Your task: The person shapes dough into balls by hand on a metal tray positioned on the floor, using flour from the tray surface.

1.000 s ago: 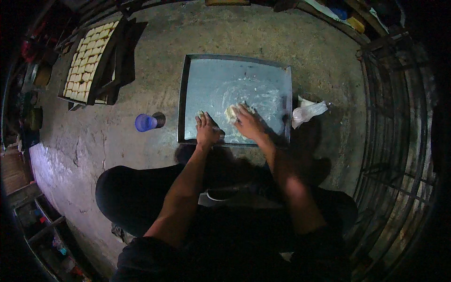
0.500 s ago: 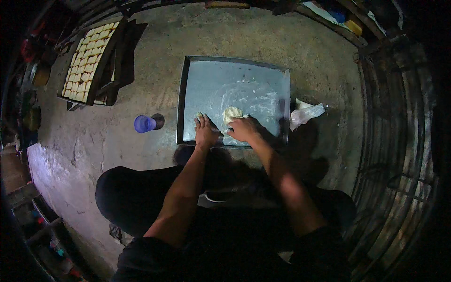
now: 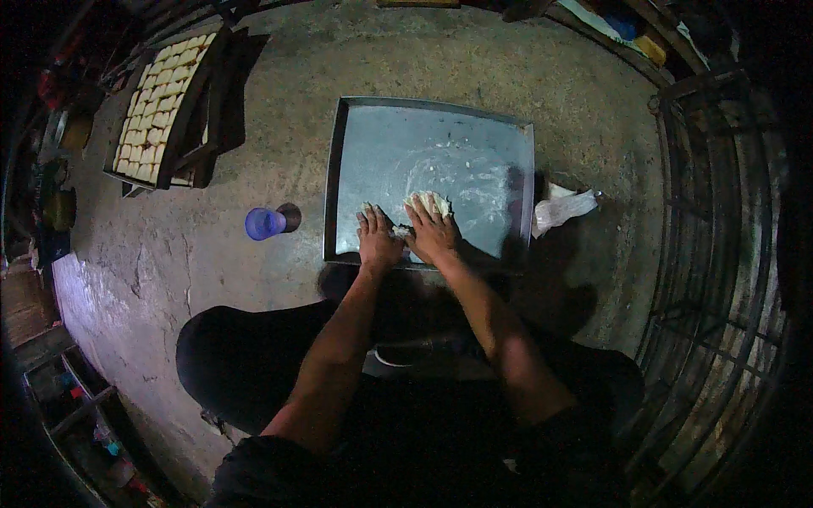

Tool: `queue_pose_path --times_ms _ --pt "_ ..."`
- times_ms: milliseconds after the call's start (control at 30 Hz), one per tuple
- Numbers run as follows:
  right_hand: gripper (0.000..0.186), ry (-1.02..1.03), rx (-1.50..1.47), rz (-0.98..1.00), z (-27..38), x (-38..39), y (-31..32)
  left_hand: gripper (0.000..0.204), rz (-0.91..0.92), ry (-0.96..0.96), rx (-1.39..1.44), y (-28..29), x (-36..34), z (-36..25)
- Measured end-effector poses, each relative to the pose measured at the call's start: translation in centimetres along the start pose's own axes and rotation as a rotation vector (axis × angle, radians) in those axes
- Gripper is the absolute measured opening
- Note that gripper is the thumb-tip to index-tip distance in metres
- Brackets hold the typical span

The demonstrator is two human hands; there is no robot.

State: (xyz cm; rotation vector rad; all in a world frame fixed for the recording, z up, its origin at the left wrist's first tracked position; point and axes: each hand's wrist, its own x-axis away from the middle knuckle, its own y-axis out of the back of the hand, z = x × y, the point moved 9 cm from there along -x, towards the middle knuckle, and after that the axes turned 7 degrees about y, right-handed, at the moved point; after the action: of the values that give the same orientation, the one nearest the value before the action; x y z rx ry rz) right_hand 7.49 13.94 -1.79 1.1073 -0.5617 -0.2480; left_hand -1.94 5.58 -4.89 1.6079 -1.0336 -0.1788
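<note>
A pale lump of dough [image 3: 439, 203] lies on the flour-dusted metal tray [image 3: 385, 135] in front of me. My right hand [image 3: 432, 234] is spread flat over the dough, its fingers pressing on the top and covering much of it. Beside it, my left hand [image 3: 378, 240] rests on the tray with the fingers stretched out, a bit of dough or flour at their tips. A small whitish scrap of dough [image 3: 402, 230] sits between the two hands.
A blue-purple cup [image 3: 264, 223] stands on the concrete floor left of the tray. A white plastic bag [image 3: 563, 207] lies at the tray's right side. Far left, a rack tray holds rows of pale dough pieces [image 3: 157, 114]. Dark metal bars [image 3: 703, 254] line the right.
My right hand has gone from curled at the dough's near edge to flat on top of it. My left hand stays almost in place. The whole view has shifted slightly.
</note>
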Motion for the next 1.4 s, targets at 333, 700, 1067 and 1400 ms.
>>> queue_pose_path --times_ms 333,700,1067,1400 --pt "0.051 0.175 -0.337 -0.026 -3.7 -1.1 5.8 0.103 0.016 -0.003 0.024 0.1 0.1 -0.2" --pt "0.086 -0.083 0.054 0.090 -2.9 2.8 1.2 0.104 0.012 0.006 -0.044 0.5 0.0 -0.3" --pt "0.044 -0.057 -0.772 -0.432 -3.6 3.0 10.5 0.092 -0.041 0.039 0.019 1.0 -0.5 1.0" --pt "0.075 -0.240 -2.214 -0.828 -2.9 3.8 8.3 0.035 0.041 0.150 1.202 2.0 1.7 -6.3"
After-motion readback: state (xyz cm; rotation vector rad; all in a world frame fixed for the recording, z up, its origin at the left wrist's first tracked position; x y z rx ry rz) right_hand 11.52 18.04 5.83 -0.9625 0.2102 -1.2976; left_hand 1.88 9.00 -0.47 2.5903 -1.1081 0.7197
